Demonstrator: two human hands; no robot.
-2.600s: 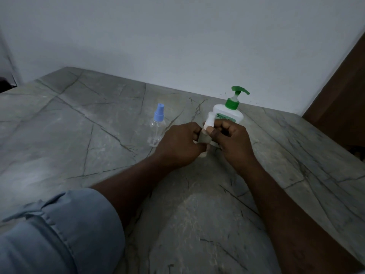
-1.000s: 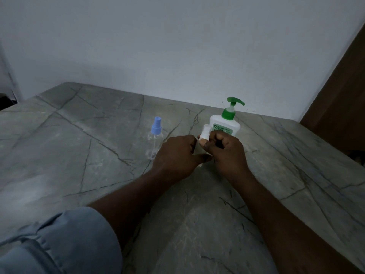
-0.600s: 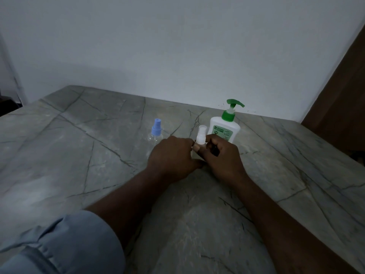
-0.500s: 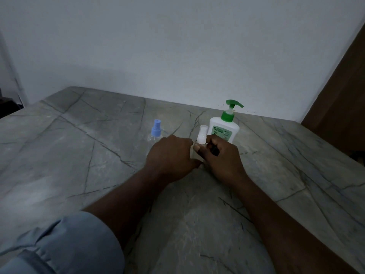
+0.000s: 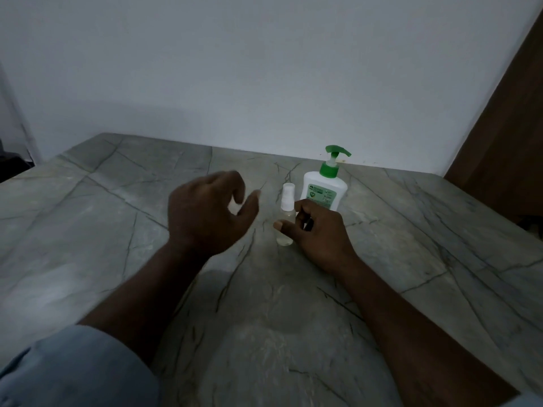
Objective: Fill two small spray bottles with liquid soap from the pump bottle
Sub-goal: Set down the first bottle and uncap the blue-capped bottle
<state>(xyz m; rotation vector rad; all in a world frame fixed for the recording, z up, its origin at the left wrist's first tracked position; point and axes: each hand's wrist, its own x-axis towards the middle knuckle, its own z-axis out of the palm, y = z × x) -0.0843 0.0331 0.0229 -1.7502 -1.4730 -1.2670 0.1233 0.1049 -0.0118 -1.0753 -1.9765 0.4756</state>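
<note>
A small clear spray bottle with a white cap (image 5: 285, 227) stands upright on the grey marble table (image 5: 411, 230), with a little pale liquid in its base. My right hand (image 5: 318, 235) grips it, thumb in front and fingers behind. Right behind it stands the white pump bottle with a green pump head (image 5: 325, 191). My left hand (image 5: 210, 214) hovers above the table to the left of the small bottle, fingers curled apart and holding nothing, slightly blurred. The blue-capped spray bottle is hidden behind my left hand.
A white wall runs along the table's far edge. A brown wooden panel (image 5: 505, 136) stands at the right. The table's left edge drops off near a dark gap (image 5: 11, 165). My light blue sleeve (image 5: 73, 368) is at the lower left.
My left hand has let go of the white-capped bottle and lifted away to the left, now covering the blue-capped bottle. My right hand still holds the white-capped bottle upright on the table.
</note>
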